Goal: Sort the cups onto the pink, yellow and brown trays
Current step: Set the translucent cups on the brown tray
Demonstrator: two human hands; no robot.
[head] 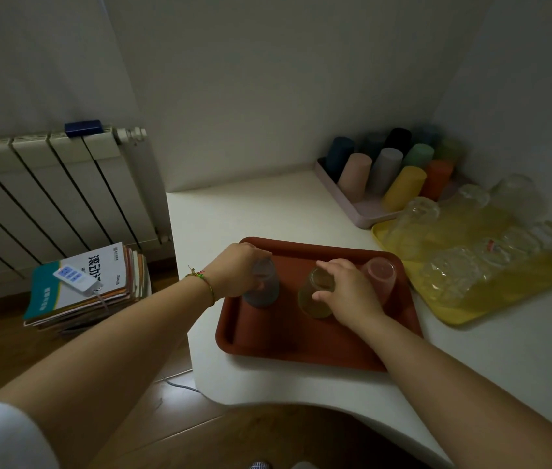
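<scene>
Left hand [237,270] gripping upturned grey tinted glass cup [262,284], right hand [347,292] gripping yellow tinted glass cup [317,294], both on brown rectangular plastic tray [288,343]; pink tinted glass cup [381,275] alongside. Yellow tray [464,313] and pink tray [366,214] beyond, right.

We have one wide head view, looking forward and steeply down, close over the brown tray [305,336]; the white table [268,211] runs off toward two o'clock.
</scene>
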